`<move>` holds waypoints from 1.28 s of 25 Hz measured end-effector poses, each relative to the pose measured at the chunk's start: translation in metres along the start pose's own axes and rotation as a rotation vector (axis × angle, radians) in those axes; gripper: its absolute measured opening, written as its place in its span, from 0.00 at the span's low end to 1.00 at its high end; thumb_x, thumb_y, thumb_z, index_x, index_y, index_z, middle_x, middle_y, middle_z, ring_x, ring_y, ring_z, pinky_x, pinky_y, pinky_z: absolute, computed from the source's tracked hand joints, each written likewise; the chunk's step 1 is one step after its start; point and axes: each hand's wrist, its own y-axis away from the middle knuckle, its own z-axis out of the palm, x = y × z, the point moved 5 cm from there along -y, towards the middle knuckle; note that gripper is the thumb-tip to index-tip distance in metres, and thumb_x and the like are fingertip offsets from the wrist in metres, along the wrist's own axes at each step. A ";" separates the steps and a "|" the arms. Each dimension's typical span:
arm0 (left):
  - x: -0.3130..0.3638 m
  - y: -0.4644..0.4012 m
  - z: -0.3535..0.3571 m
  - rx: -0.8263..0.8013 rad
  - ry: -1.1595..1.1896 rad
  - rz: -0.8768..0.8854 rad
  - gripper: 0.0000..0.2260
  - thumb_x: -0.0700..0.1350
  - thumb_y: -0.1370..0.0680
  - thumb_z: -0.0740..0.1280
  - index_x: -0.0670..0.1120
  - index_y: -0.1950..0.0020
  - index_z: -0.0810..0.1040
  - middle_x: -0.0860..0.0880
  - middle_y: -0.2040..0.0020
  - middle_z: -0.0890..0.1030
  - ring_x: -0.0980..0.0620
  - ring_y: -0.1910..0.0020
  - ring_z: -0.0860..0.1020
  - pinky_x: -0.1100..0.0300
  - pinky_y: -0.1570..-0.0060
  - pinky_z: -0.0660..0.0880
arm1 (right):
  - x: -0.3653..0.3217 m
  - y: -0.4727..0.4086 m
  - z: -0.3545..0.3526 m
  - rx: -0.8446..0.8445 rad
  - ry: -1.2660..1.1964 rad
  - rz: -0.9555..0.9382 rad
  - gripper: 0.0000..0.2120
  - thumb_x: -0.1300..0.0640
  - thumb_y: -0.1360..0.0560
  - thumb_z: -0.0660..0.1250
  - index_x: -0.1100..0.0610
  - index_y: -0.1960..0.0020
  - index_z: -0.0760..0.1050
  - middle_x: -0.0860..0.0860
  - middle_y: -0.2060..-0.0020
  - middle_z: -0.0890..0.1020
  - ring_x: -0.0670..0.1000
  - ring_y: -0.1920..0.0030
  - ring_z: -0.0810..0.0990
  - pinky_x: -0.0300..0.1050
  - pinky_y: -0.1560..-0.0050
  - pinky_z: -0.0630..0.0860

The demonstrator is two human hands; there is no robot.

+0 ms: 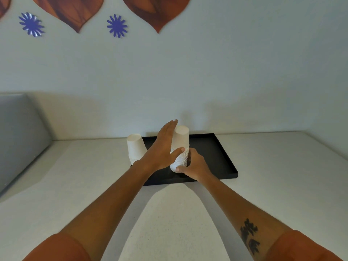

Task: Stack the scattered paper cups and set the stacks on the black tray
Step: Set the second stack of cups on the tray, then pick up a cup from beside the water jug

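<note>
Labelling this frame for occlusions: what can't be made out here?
- Head view: lower part of the left cup stack, hidden by the left hand.
- Tray near-left corner, covered by the left forearm.
- Base of the taller stack, masked by the right hand.
- Cup count per stack: rims too fine.

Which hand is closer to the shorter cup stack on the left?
Left. The left hand lies just right of the shorter stack, flat against the taller stack. The right hand grips the taller stack's base from its far side.
</note>
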 end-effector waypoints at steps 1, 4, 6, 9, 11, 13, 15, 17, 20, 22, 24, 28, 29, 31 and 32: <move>0.001 0.003 0.001 0.020 0.011 -0.007 0.44 0.59 0.22 0.71 0.56 0.16 0.45 0.54 0.15 0.49 0.49 0.17 0.51 0.51 0.23 0.54 | -0.001 0.003 -0.004 -0.002 -0.003 -0.011 0.42 0.45 0.32 0.84 0.49 0.24 0.67 0.48 0.32 0.79 0.52 0.34 0.80 0.54 0.34 0.81; 0.005 0.017 0.005 0.095 -0.036 -0.007 0.46 0.62 0.22 0.70 0.55 0.16 0.43 0.56 0.15 0.45 0.51 0.16 0.45 0.54 0.24 0.48 | -0.002 0.016 -0.015 0.009 0.041 -0.062 0.42 0.38 0.30 0.80 0.48 0.22 0.66 0.47 0.27 0.77 0.53 0.28 0.77 0.54 0.32 0.79; 0.008 0.030 0.008 0.142 -0.098 0.010 0.46 0.65 0.22 0.68 0.53 0.15 0.42 0.54 0.15 0.42 0.51 0.16 0.43 0.50 0.22 0.47 | -0.001 0.028 -0.023 0.026 0.132 -0.060 0.46 0.33 0.28 0.75 0.48 0.17 0.61 0.49 0.20 0.69 0.55 0.21 0.69 0.60 0.25 0.72; 0.016 0.052 0.012 0.208 -0.151 0.033 0.44 0.69 0.20 0.59 0.50 0.15 0.41 0.52 0.15 0.40 0.48 0.17 0.39 0.42 0.21 0.45 | -0.001 0.047 -0.037 0.104 0.263 -0.137 0.46 0.29 0.23 0.66 0.51 0.15 0.56 0.51 0.16 0.61 0.55 0.16 0.58 0.61 0.20 0.63; 0.023 0.066 0.013 0.241 -0.163 0.032 0.41 0.68 0.19 0.56 0.50 0.15 0.40 0.51 0.15 0.40 0.48 0.17 0.39 0.40 0.21 0.44 | -0.003 0.063 -0.047 0.173 0.350 -0.218 0.42 0.31 0.19 0.61 0.53 0.14 0.56 0.51 0.15 0.57 0.55 0.15 0.54 0.62 0.18 0.59; 0.028 0.080 0.016 0.249 -0.171 0.021 0.40 0.66 0.18 0.55 0.50 0.15 0.40 0.51 0.15 0.40 0.48 0.17 0.39 0.39 0.21 0.45 | -0.002 0.078 -0.057 0.225 0.401 -0.267 0.39 0.34 0.17 0.57 0.55 0.14 0.55 0.52 0.14 0.55 0.55 0.14 0.51 0.62 0.17 0.55; 0.031 0.091 0.018 0.242 -0.165 0.011 0.39 0.65 0.17 0.55 0.49 0.15 0.41 0.51 0.15 0.40 0.47 0.17 0.38 0.38 0.21 0.45 | -0.001 0.091 -0.065 0.263 0.429 -0.278 0.38 0.35 0.16 0.54 0.55 0.14 0.54 0.52 0.14 0.52 0.54 0.14 0.48 0.61 0.16 0.51; 0.032 0.101 0.021 0.235 -0.168 0.002 0.38 0.64 0.17 0.55 0.48 0.15 0.41 0.51 0.15 0.40 0.47 0.17 0.38 0.37 0.20 0.46 | 0.002 0.102 -0.072 0.297 0.458 -0.276 0.37 0.35 0.16 0.52 0.54 0.13 0.51 0.52 0.13 0.49 0.53 0.14 0.46 0.59 0.16 0.48; 0.042 0.113 0.027 0.219 -0.173 0.012 0.38 0.65 0.17 0.53 0.47 0.15 0.41 0.49 0.15 0.41 0.46 0.17 0.39 0.37 0.20 0.46 | 0.009 0.121 -0.085 0.334 0.495 -0.253 0.37 0.36 0.15 0.52 0.54 0.13 0.49 0.51 0.13 0.48 0.53 0.14 0.44 0.58 0.16 0.46; 0.052 0.118 0.032 0.201 -0.174 0.029 0.39 0.67 0.17 0.50 0.46 0.15 0.42 0.47 0.15 0.41 0.44 0.17 0.40 0.36 0.21 0.46 | 0.017 0.136 -0.094 0.357 0.520 -0.235 0.37 0.36 0.15 0.50 0.54 0.13 0.49 0.51 0.13 0.48 0.53 0.14 0.43 0.60 0.16 0.47; 0.065 0.120 0.039 0.182 -0.181 0.052 0.39 0.68 0.17 0.50 0.46 0.15 0.42 0.47 0.15 0.40 0.43 0.17 0.40 0.36 0.21 0.46 | 0.028 0.153 -0.106 0.375 0.547 -0.208 0.37 0.36 0.15 0.49 0.54 0.13 0.48 0.51 0.13 0.47 0.52 0.14 0.42 0.61 0.15 0.47; 0.099 0.124 0.057 0.151 -0.167 0.134 0.38 0.65 0.17 0.53 0.46 0.15 0.43 0.47 0.15 0.40 0.45 0.17 0.40 0.36 0.21 0.46 | 0.049 0.197 -0.135 0.413 0.625 -0.120 0.37 0.35 0.15 0.45 0.55 0.13 0.47 0.52 0.13 0.46 0.52 0.14 0.40 0.62 0.15 0.46; 0.109 0.124 0.063 0.135 -0.159 0.154 0.38 0.64 0.17 0.53 0.46 0.15 0.43 0.47 0.15 0.40 0.45 0.17 0.40 0.36 0.21 0.47 | 0.054 0.209 -0.143 0.428 0.650 -0.095 0.37 0.36 0.15 0.44 0.56 0.13 0.47 0.52 0.13 0.46 0.53 0.14 0.40 0.62 0.15 0.47; 0.130 0.126 0.077 0.096 -0.128 0.197 0.38 0.64 0.17 0.52 0.45 0.15 0.43 0.46 0.15 0.39 0.44 0.17 0.40 0.36 0.21 0.47 | 0.065 0.235 -0.160 0.453 0.693 -0.053 0.37 0.36 0.15 0.44 0.57 0.13 0.46 0.52 0.13 0.46 0.53 0.14 0.40 0.62 0.15 0.46; 0.140 0.127 0.085 0.081 -0.115 0.221 0.38 0.63 0.16 0.52 0.45 0.15 0.43 0.46 0.15 0.39 0.44 0.17 0.39 0.36 0.21 0.47 | 0.069 0.248 -0.168 0.461 0.705 -0.034 0.37 0.36 0.15 0.44 0.57 0.13 0.46 0.53 0.13 0.46 0.53 0.14 0.40 0.62 0.15 0.45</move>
